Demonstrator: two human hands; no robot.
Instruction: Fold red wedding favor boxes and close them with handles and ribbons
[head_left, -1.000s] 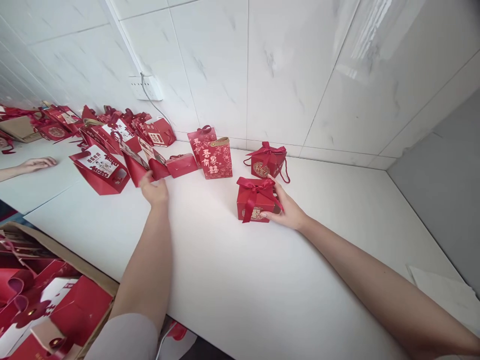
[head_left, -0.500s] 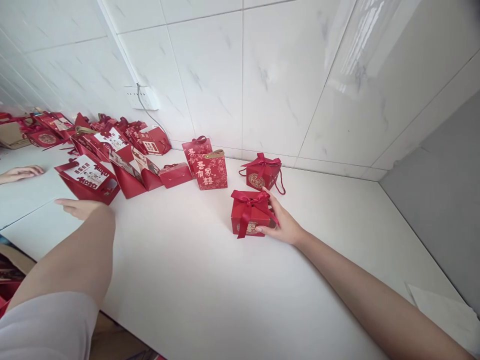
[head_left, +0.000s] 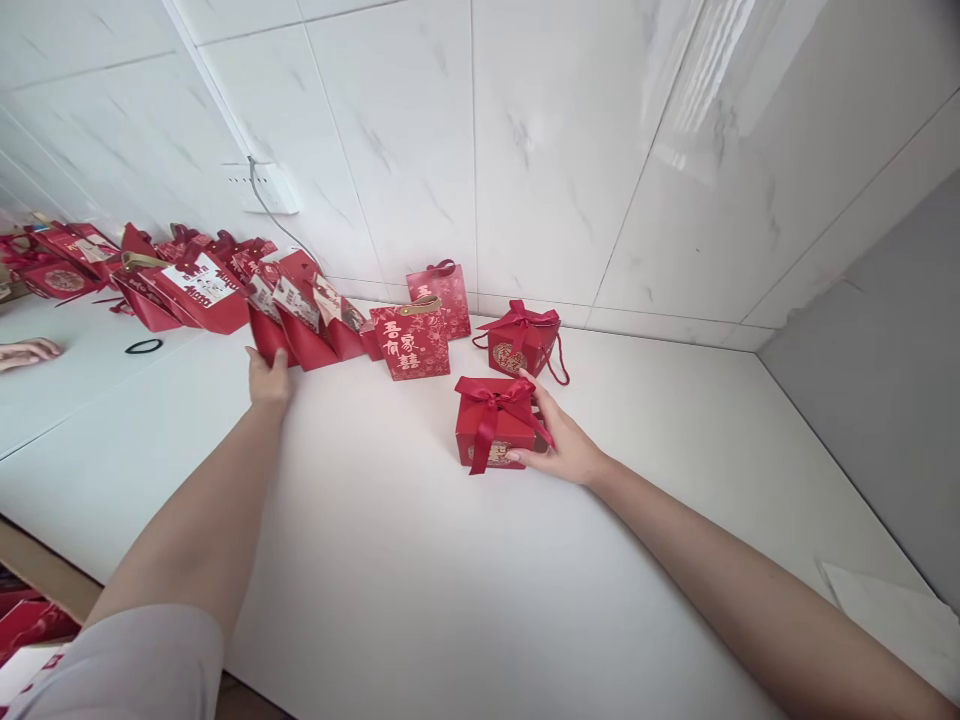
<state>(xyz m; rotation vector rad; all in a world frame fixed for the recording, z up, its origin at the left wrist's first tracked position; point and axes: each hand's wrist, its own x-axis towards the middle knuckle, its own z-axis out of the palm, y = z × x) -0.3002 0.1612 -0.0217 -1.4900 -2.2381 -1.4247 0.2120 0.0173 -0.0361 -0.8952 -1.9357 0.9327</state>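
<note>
A white counter [head_left: 420,560] runs along a white tiled wall [head_left: 525,150], and a grey wall meets it on the far right. On the tiles at the upper left sits a wall socket [head_left: 262,188] with a cord hanging down from it. Along the back of the counter stands a long row of red gift bags [head_left: 202,290], some upright and some leaning on each other, stretching away to the left edge. Nearer the middle is a red paper bag [head_left: 411,342] with gold characters, leaning back, and just behind it another bag [head_left: 442,290] stands against the wall. To the right of these is a red box with handles [head_left: 521,345] and a bow on top, standing alone near the wall. A black hair tie [head_left: 143,346] lies flat on the counter at the left, and another person's hand [head_left: 26,352] rests on the surface at the far left edge. A sheet of white paper [head_left: 892,615] lies at the right edge. In front of the box with handles, well clear of the row, stands a ribboned red box [head_left: 491,425]; nothing blocks it. The right hand [head_left: 562,445] lies against its right side, fingers spread and thumb at the lower front corner, touching rather than gripping it. The left hand [head_left: 268,378] reaches to the row and its fingers close on the lower edge of a tilted red bag [head_left: 270,330] at the near end
</note>
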